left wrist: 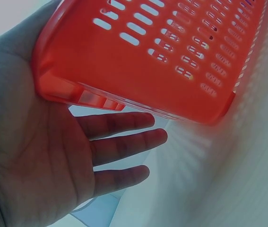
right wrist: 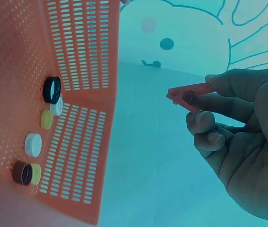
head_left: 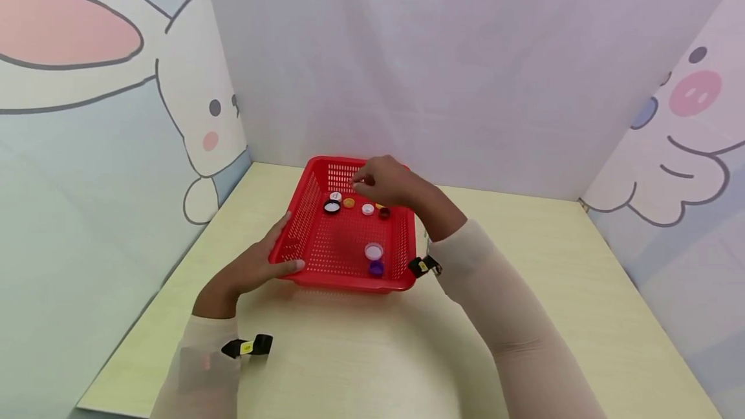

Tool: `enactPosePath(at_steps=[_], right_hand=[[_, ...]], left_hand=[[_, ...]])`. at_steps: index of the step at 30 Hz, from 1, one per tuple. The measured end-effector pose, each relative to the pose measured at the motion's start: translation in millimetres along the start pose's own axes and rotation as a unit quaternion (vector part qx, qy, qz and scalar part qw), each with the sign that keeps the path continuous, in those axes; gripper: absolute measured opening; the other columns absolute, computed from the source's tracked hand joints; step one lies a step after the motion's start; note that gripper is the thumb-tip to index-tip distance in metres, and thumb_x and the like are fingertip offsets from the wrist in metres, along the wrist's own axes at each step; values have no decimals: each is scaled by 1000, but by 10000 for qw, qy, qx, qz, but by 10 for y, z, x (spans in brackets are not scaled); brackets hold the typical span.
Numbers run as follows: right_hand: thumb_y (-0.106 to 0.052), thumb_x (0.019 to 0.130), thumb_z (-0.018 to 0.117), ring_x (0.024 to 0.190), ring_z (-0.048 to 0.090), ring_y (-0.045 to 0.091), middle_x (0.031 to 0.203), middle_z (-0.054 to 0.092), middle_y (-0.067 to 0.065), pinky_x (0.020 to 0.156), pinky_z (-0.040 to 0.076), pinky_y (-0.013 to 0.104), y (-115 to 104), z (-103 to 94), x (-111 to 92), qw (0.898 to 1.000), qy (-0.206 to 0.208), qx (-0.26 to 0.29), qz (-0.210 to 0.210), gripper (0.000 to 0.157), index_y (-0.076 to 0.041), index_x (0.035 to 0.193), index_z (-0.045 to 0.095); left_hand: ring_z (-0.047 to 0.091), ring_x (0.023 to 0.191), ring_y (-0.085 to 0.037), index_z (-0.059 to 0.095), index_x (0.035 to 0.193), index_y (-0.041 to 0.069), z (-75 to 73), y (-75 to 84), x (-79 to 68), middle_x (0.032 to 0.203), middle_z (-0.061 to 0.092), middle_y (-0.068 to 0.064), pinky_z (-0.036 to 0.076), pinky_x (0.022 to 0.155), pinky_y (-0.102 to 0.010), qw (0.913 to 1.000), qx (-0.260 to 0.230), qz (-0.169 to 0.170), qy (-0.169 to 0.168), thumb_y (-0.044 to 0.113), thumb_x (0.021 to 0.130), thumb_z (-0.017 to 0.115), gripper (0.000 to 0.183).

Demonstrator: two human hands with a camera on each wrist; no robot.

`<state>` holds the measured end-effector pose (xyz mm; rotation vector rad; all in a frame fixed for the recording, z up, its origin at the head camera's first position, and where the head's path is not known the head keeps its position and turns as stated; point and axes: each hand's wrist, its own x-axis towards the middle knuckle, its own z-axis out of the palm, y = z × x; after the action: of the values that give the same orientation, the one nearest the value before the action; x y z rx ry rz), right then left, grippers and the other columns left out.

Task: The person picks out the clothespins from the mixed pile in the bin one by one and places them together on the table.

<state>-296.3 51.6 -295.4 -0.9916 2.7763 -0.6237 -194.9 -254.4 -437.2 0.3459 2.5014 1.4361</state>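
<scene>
A red plastic basket (head_left: 355, 282) with slotted walls sits on the table towards the back wall. At its front left corner my left hand (head_left: 256, 267) holds it, thumb over the front rim and forefinger along the left side. Three of that hand's fingers (left wrist: 124, 146) extend straight under the corner in the left wrist view. My right hand (head_left: 387, 181) is raised over the basket's back part. Between thumb and fingers it pinches a small red V-shaped plastic piece (right wrist: 190, 94), apart from the basket; its exact kind I cannot tell.
Inside the basket lie several bottle caps: a black ring-like cap (head_left: 332, 207), a white cap (head_left: 368, 209), a brown cap (right wrist: 22, 173), a yellow cap (head_left: 348, 203), a purple cap (head_left: 376, 268) and a wide pale lid (head_left: 374, 251). Printed walls (head_left: 407, 70) enclose the pale table (head_left: 326, 354).
</scene>
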Motion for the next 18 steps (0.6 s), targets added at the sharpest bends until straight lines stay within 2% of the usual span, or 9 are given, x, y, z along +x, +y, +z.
enactPosePath(at_steps=[5,10,15,18], right_hand=[[-24,107,70,78,63,20,105,77,7,73,58,30,96,-18,-252,9996,279,-40,48,32,-9,134,79],[-22,105,73,86,62,21,104,74,8,72,58,30,157,-8,-543,9977,639,-95,209,30,-6,130,80],[-22,103,77,94,64,23,113,73,9,72,61,30,224,58,-830,9945,882,113,550,40,-7,139,75],[-22,102,77,92,64,23,114,71,11,69,61,28,288,120,-1007,9903,1095,174,832,44,-6,143,72]], left_hand=[[47,145,-43,-2,177,31,10,-3,3,161,43,-20,68,91,-44,10000,-41,15,-2,44,87,89,128],[47,145,-43,-1,177,30,20,-13,13,161,43,-19,68,91,-43,9999,-121,97,-19,44,87,88,128],[47,145,-44,-2,177,31,11,-27,21,161,43,-20,68,90,-44,9999,-79,85,5,45,87,87,127],[46,145,-45,-3,177,31,8,-32,28,162,42,-21,68,91,-45,10000,-32,45,-32,44,88,86,127]])
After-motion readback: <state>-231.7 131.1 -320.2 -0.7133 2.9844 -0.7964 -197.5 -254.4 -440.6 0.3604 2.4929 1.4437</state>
